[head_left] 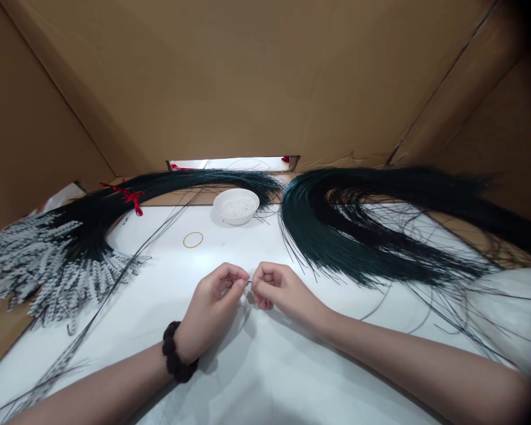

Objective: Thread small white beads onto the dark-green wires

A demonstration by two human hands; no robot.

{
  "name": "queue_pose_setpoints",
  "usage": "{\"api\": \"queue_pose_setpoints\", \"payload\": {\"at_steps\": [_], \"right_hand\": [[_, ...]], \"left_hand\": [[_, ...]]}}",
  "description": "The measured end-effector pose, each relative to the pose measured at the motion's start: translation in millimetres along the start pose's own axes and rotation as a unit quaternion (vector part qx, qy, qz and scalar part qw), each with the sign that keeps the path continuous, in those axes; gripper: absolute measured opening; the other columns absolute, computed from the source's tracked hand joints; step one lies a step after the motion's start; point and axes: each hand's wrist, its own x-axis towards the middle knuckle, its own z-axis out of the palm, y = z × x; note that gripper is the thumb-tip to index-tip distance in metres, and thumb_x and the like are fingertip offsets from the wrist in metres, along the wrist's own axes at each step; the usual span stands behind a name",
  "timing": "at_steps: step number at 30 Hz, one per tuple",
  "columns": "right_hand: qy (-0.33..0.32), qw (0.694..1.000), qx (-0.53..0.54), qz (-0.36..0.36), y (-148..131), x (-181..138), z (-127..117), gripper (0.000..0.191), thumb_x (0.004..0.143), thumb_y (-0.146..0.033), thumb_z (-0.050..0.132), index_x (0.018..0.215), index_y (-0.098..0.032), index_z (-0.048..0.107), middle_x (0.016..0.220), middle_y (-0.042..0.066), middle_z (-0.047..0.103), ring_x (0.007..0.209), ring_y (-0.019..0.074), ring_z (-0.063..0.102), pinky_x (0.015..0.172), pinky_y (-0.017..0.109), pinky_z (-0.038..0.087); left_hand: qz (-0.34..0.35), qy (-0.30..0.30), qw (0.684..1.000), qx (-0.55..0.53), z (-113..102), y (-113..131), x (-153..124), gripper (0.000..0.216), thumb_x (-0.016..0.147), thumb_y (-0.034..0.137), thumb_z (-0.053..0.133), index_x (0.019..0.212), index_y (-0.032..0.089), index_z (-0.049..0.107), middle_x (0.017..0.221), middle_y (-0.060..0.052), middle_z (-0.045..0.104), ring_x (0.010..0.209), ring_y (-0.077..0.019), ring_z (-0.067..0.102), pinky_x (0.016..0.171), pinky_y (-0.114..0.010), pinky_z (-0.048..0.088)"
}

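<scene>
The person's left hand (221, 290) and right hand (275, 287) nearly meet, fingertips pinching a short dark strand (249, 282) between them. Beyond them lie a yellow rubber band (193, 239) and a white bowl (236, 221) holding specks too small to identify. Red-tied dark strands with white-striped ends (71, 265) lie left of the hands, a curved dark-green bundle (310, 218) beyond the right, and a cardboard wall (248, 82) blocks the far side.

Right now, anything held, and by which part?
A thin dark strand, seemingly pinched by the bare left hand and bare right hand; only a short bit shows between them, so end or middle can't be told.
</scene>
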Motion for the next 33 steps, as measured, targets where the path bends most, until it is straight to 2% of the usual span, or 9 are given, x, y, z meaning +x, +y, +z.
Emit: {"api": "queue_pose_setpoints", "payload": {"at_steps": [3, 11, 17, 23, 33], "right_hand": [[0.006, 1.0, 0.0, 0.011, -1.5, 0.1, 0.6, 0.008, 0.066, -0.009, 0.044, 0.061, -0.015, 0.045, 0.052, -0.003, 0.049, 0.047, 0.0067, 0.045, 0.049, 0.02, 0.037], [0.014, 0.999, 0.006, 0.035, -5.5, -0.7, 0.7, 0.008, 0.063, -0.008, 0.044, 0.058, -0.014, 0.045, 0.049, -0.004, 0.049, 0.046, 0.006, 0.045, 0.048, 0.019, 0.037], [0.009, 0.999, 0.001, 0.037, -7.3, 1.0, -0.2, 0.009, 0.062, -0.008, 0.043, 0.057, -0.014, 0.045, 0.048, -0.003, 0.048, 0.045, 0.0062, 0.045, 0.046, 0.019, 0.036], [0.005, 0.999, -0.005, 0.042, -5.3, 1.6, -2.3, 0.008, 0.061, -0.009, 0.043, 0.057, -0.015, 0.045, 0.048, -0.003, 0.049, 0.044, 0.0068, 0.046, 0.045, 0.019, 0.035], [-0.02, 0.998, -0.019, 0.064, -8.5, 2.9, -6.1, 0.007, 0.062, -0.01, 0.043, 0.057, -0.014, 0.047, 0.047, -0.002, 0.049, 0.043, 0.0068, 0.046, 0.044, 0.019, 0.035]], "left_hand": [[-0.007, -0.008, 1.0, -0.016, -0.1, 0.2, 0.6, 0.009, 0.078, 0.022, 0.047, 0.081, 0.016, 0.052, 0.076, -0.001, 0.055, 0.069, -0.0124, 0.051, 0.064, -0.024, 0.04], [-0.094, -0.031, 0.987, -0.128, 0.1, 0.1, 3.2, 0.008, 0.076, 0.022, 0.052, 0.079, 0.016, 0.055, 0.07, 0.002, 0.054, 0.065, -0.0098, 0.049, 0.062, -0.021, 0.038], [-0.112, -0.041, 0.977, -0.177, 0.2, -4.4, 4.5, 0.008, 0.075, 0.023, 0.054, 0.079, 0.017, 0.056, 0.07, 0.001, 0.055, 0.065, -0.0102, 0.051, 0.063, -0.022, 0.038], [-0.111, -0.052, 0.978, -0.167, -0.1, -4.7, 5.5, 0.009, 0.076, 0.024, 0.053, 0.081, 0.017, 0.056, 0.072, 0.0, 0.057, 0.068, -0.0116, 0.051, 0.064, -0.023, 0.039], [-0.078, -0.045, 0.992, -0.089, -2.0, -3.0, 6.2, 0.011, 0.078, 0.025, 0.051, 0.082, 0.016, 0.055, 0.075, 0.0, 0.056, 0.069, -0.0115, 0.051, 0.065, -0.022, 0.039]]}}
